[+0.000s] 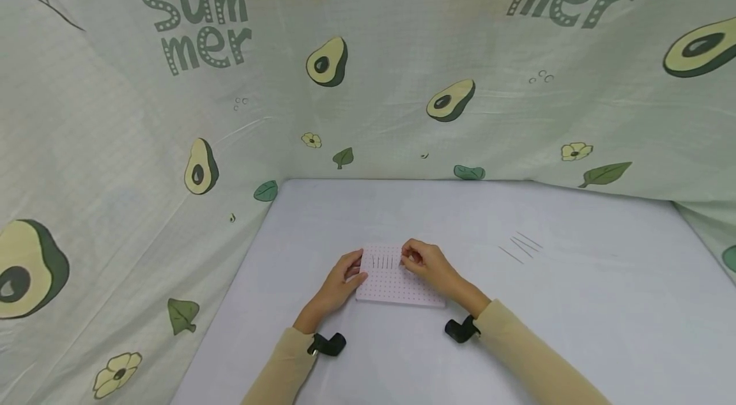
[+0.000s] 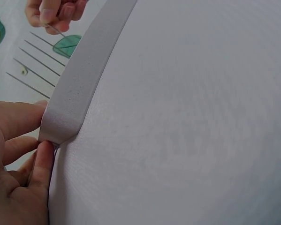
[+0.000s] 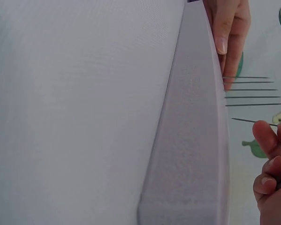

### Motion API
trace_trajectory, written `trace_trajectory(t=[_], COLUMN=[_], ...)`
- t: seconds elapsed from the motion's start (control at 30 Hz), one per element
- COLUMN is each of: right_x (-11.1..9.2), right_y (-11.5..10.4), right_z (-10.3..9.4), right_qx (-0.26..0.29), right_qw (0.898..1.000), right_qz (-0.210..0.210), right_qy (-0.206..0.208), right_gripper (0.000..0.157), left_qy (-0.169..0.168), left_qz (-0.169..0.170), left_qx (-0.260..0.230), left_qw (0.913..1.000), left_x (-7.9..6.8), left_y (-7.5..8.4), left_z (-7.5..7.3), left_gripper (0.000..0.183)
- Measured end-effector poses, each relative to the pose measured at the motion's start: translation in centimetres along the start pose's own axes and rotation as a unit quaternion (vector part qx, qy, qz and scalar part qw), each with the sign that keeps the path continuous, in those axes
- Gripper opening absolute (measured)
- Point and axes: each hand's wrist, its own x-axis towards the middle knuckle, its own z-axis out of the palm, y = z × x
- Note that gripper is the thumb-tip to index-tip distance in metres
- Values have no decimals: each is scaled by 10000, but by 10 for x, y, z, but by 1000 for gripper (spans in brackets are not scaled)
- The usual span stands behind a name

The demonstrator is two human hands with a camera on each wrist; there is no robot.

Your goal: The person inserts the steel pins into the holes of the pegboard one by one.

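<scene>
**A held pin [image 3: 243,120] is kept just clear of a dotted board [image 1: 398,293]**

A pale, plain surface [image 1: 575,328] is enclosed at the back and sides by a hanging cloth [image 1: 391,2], on which avocados, leaves, flowers and green "summer" lettering are printed. The board is laid on the middle of the surface, between the two hands. Several loose pins [image 1: 522,247] are scattered flat, well to the board's right.

The board's left edge is held by the left hand [image 1: 335,282], its grip partly closed, with thumb and fingers set against the corner. The grip of the right hand [image 1: 427,261] is closed to a pinch, and the single pin is held between thumb and finger.

By the head view alone are the dot grid and the loose pins shown. By the wrist views the board's thick side is revealed. In the right wrist view, five standing pins [image 3: 251,89] are seen in a row, and the held pin is slightly tilted against them, a small gap being left between its tip and the board's edge.
</scene>
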Motion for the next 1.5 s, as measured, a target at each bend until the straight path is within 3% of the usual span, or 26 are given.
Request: trace_trajectory(t=[0.37, 0.6, 0.73, 0.9, 1.17, 1.5], right_x=[0, 0, 1, 1, 0, -2], right_y=[-2, -4, -4, -1, 0, 2], right_z=[3, 3, 4, 5, 7, 5], right_qx=[-131, -124, -127, -118, -206, -253], right_qw=[9999, 9999, 9999, 9997, 9992, 9990], right_qz=[87, 87, 58, 148, 231, 230], right_qy=[-51, -36, -39, -144, -253, -282], right_gripper=[6, 4, 4, 5, 6, 4], left_qy=[127, -42, -85, -75, 171, 40], left_qz=[-133, -153, -95, -78, -110, 76], left_qx=[7, -65, -138, -89, 38, -13], left_qw=[9998, 9999, 9998, 9999, 9998, 10000], left_x=[0, -5, -6, -6, 0, 1], left_y=[7, 37, 44, 41, 4, 1], left_z=[2, -4, -7, -6, 3, 0], left_gripper=[57, 57, 56, 56, 57, 58])
